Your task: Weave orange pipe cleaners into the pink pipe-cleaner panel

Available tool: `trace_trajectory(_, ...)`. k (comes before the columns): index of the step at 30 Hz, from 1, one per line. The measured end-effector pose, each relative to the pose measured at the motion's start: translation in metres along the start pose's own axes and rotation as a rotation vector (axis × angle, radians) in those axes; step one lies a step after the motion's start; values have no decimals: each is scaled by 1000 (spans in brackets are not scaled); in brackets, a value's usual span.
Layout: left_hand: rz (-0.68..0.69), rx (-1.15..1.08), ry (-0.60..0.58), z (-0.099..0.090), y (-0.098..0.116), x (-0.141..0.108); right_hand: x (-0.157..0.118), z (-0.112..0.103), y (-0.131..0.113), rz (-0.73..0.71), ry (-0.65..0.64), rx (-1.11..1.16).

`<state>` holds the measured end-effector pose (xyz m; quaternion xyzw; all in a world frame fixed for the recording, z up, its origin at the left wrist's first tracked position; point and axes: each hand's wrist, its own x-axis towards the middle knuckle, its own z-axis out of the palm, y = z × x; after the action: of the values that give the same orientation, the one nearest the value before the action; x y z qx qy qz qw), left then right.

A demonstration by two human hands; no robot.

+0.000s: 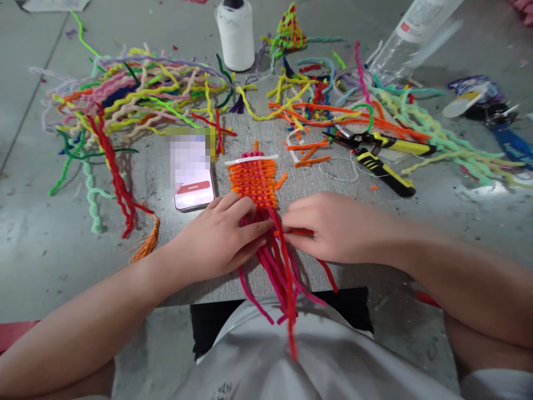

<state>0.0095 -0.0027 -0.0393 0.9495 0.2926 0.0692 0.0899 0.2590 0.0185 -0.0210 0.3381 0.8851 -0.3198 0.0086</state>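
A small woven patch of orange and pink pipe cleaners [255, 180] lies on a grey board [158, 183] in front of me. Long pink and red strands [283, 289] trail from it over the board's near edge. My left hand [219, 239] presses down on these strands just below the weave, fingers spread flat. My right hand [333, 225] pinches a short orange pipe cleaner [296, 232] at the weave's lower right, its fingertips meeting the left hand's.
A heap of colourful pipe cleaners [125, 100] fills the left, more [375, 111] lie right. A phone [192, 180] rests left of the weave. Yellow-handled pliers [378, 153], a white thread spool [236, 33] and a clear bottle [412, 33] lie behind.
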Motion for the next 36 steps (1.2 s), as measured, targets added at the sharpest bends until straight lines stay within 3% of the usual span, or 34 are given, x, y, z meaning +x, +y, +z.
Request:
trace_trajectory(5, -7, -5, 56, 5, -1, 3, -1, -1, -3, 75, -19, -19)
trace_trajectory(15, -15, -6, 55, 9, 0, 3, 5, 7, -15, 410, -24, -18)
trace_trajectory(24, -9, 15, 30, 7, -1, 1, -1, 2, -10, 235, 64, -25)
trace_trajectory(29, 2, -45, 50, 6, 2, 2, -1, -1, -6, 345, 56, 229)
trace_trajectory(36, 8, -156, 120, 5, 5, 7, 6, 7, 2, 436, -22, 794)
